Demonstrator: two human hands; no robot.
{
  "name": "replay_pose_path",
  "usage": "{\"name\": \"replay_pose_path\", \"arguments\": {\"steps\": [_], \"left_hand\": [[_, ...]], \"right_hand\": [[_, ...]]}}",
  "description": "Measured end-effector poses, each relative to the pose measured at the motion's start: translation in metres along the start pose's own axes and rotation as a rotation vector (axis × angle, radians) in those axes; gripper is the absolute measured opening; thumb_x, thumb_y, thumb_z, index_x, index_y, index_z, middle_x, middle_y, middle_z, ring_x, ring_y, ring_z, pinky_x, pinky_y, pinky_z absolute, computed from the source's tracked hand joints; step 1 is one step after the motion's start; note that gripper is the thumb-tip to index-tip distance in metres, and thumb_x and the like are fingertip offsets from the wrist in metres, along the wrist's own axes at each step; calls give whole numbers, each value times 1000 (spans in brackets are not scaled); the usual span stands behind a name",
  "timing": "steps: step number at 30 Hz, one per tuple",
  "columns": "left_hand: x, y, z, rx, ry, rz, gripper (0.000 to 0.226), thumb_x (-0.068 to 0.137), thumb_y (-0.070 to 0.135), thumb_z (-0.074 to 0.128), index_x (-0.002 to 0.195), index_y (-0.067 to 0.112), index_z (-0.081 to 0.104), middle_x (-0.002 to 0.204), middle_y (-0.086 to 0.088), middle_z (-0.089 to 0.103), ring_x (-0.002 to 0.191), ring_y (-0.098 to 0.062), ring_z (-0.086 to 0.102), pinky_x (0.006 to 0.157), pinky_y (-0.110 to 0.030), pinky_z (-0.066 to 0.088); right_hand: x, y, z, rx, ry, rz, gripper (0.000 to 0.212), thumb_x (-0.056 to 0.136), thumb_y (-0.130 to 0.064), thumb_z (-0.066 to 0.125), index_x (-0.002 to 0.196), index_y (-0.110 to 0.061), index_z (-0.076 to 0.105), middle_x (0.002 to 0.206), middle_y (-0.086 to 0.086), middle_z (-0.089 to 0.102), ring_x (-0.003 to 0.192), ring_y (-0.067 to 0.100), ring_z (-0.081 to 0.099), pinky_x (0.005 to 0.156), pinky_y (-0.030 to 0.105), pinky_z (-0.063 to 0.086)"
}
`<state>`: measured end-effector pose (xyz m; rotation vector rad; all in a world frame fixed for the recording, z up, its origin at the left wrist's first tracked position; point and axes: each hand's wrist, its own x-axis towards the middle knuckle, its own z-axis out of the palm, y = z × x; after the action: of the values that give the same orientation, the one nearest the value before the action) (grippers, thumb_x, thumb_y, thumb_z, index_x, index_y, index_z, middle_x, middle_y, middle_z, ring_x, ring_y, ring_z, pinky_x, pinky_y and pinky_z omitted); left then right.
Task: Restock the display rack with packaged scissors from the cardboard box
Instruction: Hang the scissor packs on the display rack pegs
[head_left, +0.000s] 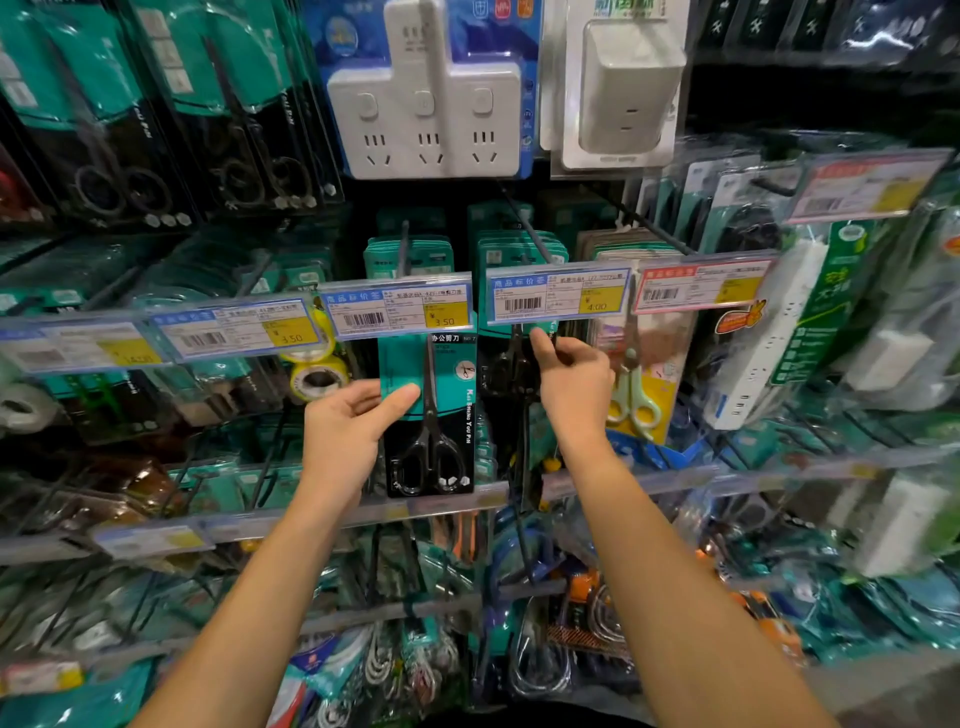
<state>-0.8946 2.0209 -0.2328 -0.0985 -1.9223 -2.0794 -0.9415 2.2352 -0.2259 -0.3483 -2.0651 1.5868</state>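
Hooks of the display rack (400, 244) carry rows of teal carded packs behind price tags (397, 306). White power adapters (426, 104) hang above; pale-handled scissors (631, 395) hang at right. The left hand (348, 426) pinches the teal-and-black scissors pack (428, 415), black scissors inside, hanging under its tag. The right hand (571, 379) pinches the neighbouring dark pack (511, 364).

Scissors pack (428, 410): teal card on top, black below, black scissors, white lettering. Price tag (397, 307) directly above the pack was white with blue header, black barcode, yellow price box. Tag right of the pack (558, 293): same scheme. Further right of the pack, red-bordered tag (701, 286) and pale green-handled scissors (631, 395) on yellow card. Above the pack, white power strip (423, 111) on blue backing.
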Motion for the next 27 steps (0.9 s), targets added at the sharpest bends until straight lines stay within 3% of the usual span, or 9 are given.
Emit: {"name": "replay_pose_path", "arguments": {"steps": [2, 5, 7, 9, 12, 16, 22, 27], "left_hand": [[-3, 1, -1, -2, -7, -25, 13, 80, 15, 79, 81, 28, 81, 91, 2, 79, 88, -11, 75, 76, -16, 56], [-9, 5, -2, 19, 0, -79, 7, 80, 19, 80, 83, 25, 80, 91, 3, 79, 88, -10, 74, 75, -15, 55], [-14, 7, -1, 47, 12, -112, 9, 80, 23, 80, 89, 22, 78, 92, 4, 79, 89, -10, 74, 75, -16, 55], [-20, 8, 0, 32, 1, -155, 9, 81, 22, 79, 90, 20, 79, 92, 1, 79, 90, -15, 75, 74, -18, 57], [-32, 10, 2, 3, -17, -212, 8, 84, 19, 77, 86, 26, 80, 92, 0, 79, 88, -16, 76, 72, -21, 57], [-45, 11, -3, -33, -79, -217, 12, 87, 18, 73, 91, 28, 80, 96, 0, 79, 92, -16, 75, 74, -20, 57], [-70, 4, -28, 163, -177, -220, 23, 85, 13, 76, 88, 36, 76, 93, 15, 77, 88, -2, 73, 71, -10, 53], [-78, 6, -36, 200, -207, -206, 23, 86, 15, 75, 89, 38, 73, 93, 16, 77, 88, -1, 72, 72, -11, 53]], "right_hand": [[-10, 2, -2, -57, -38, 86, 47, 89, -46, 65, 114, -5, 66, 101, 6, 70, 96, 15, 64, 78, 22, 44], [-40, 1, -10, -42, -44, 81, 54, 89, -45, 66, 130, -11, 56, 123, 2, 62, 115, 16, 56, 98, 30, 46], [-64, 1, -17, 108, -134, 78, 44, 87, -40, 69, 123, -15, 61, 116, -5, 67, 109, 9, 61, 94, 21, 48], [-84, 0, -24, 215, -366, 90, 42, 81, -43, 73, 115, -20, 66, 105, -10, 72, 100, 2, 66, 83, 13, 51], [-105, -1, -28, 202, -668, 113, 39, 80, -33, 77, 116, -21, 68, 106, -7, 75, 100, 6, 69, 84, 21, 55], [-119, 0, -27, 212, -662, 144, 16, 84, -12, 75, 100, -16, 75, 96, -2, 77, 95, 14, 72, 87, 36, 58], [-132, 10, -26, 242, -661, 157, 15, 83, -11, 75, 94, -21, 78, 92, 1, 78, 91, 17, 73, 81, 32, 59], [-138, 17, -21, 239, -629, 130, 11, 86, -22, 72, 91, -16, 79, 91, 11, 76, 95, 32, 71, 86, 50, 56]]}}
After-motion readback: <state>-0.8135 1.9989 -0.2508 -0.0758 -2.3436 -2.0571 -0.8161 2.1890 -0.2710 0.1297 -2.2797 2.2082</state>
